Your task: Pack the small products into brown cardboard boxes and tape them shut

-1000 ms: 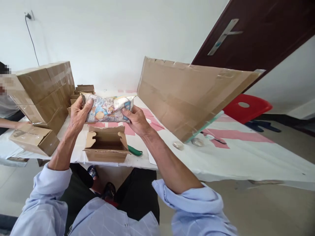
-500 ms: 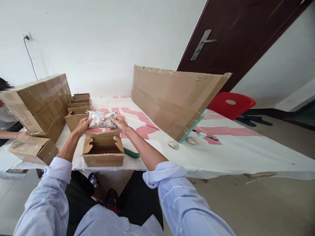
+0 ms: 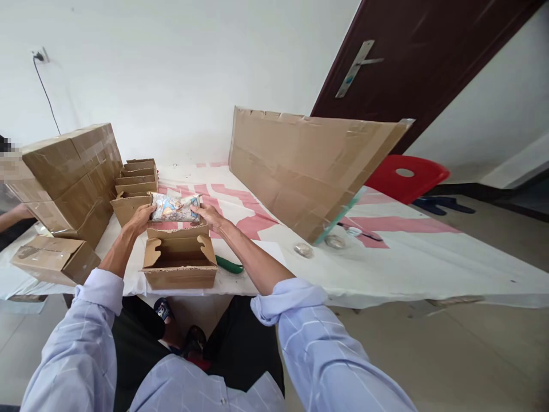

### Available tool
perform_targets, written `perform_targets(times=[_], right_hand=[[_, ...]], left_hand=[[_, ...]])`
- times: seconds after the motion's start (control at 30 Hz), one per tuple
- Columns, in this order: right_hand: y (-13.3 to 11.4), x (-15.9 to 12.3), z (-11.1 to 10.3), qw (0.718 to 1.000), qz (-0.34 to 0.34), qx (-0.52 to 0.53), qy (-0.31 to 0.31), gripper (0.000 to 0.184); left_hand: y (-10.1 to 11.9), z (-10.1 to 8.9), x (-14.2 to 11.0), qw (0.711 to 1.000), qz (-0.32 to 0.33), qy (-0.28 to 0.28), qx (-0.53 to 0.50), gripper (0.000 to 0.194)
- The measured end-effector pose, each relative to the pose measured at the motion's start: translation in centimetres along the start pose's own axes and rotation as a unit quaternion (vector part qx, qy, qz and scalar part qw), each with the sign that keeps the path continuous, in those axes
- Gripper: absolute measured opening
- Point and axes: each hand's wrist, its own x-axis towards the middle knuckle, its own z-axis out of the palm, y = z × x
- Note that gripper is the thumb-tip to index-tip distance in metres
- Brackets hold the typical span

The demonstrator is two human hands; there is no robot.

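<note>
A printed plastic packet point(image 3: 175, 208) is stretched lengthwise between my two hands, just beyond an open cardboard box. My left hand point(image 3: 142, 217) grips its left end, and my right hand point(image 3: 209, 216) pinches its right end. The open box point(image 3: 179, 278) stands at the near table edge with its flaps up; the inside that shows holds nothing I can make out. To the right of the box lies a green curved object point(image 3: 229, 265), partly hidden by the box and my right forearm.
Several open boxes point(image 3: 136, 186) stand in a row behind my left hand. Stacked taped cartons point(image 3: 72, 171) and a closed box point(image 3: 55, 258) are at left, near another person's arm point(image 3: 15, 217). A large cardboard sheet point(image 3: 300, 166), tape rolls point(image 3: 303, 250) and scissors point(image 3: 364, 233) lie right.
Both my hands still hold the packet in nearly the same place. The other person's hand has drawn back from the closed box at left. My view has shifted slightly.
</note>
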Motion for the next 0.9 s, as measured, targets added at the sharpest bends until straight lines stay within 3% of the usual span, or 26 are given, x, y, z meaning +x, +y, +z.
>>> perform_targets(times=[0.13,0.23,0.3,0.4,0.6,0.7,0.8,0.9], right_hand=[[-3.1,0.0,0.1,0.996,-0.091,-0.007,-0.011,0.053],[-5.1,-0.5,0.3,0.974,-0.214,-0.071,-0.026,0.055],[-5.8,-1.1,0.7,0.957,-0.261,-0.116,-0.039,0.056],[-6.0,-2.0,1.3,0.948,-0.281,-0.134,-0.066,0.055],[-5.0,-2.7,2.6,0.938,-0.290,-0.164,-0.095,0.037],[-5.2,-2.9,3.7,0.929,-0.296,-0.201,-0.095,0.031],[-5.7,-3.3,4.8,0.925,-0.304,-0.201,-0.106,0.034],[-5.8,-3.7,4.7,0.927,-0.295,-0.205,-0.105,0.053]], left_hand=[[3.5,-1.0,-0.7,0.999,0.031,-0.027,0.034,0.053],[5.9,-2.1,-1.9,0.994,0.055,-0.050,0.081,0.052],[7.2,-2.7,-3.1,0.983,0.090,-0.067,0.148,0.048],[8.6,-3.5,-5.2,0.955,0.147,-0.084,0.244,0.049],[9.7,-4.6,-7.6,0.934,0.151,-0.178,0.272,0.068],[9.5,-4.1,-7.8,0.917,0.190,-0.155,0.316,0.075],[9.2,-3.5,-7.6,0.902,0.230,-0.098,0.352,0.055],[8.7,-4.3,-6.8,0.904,0.228,-0.052,0.359,0.040]])
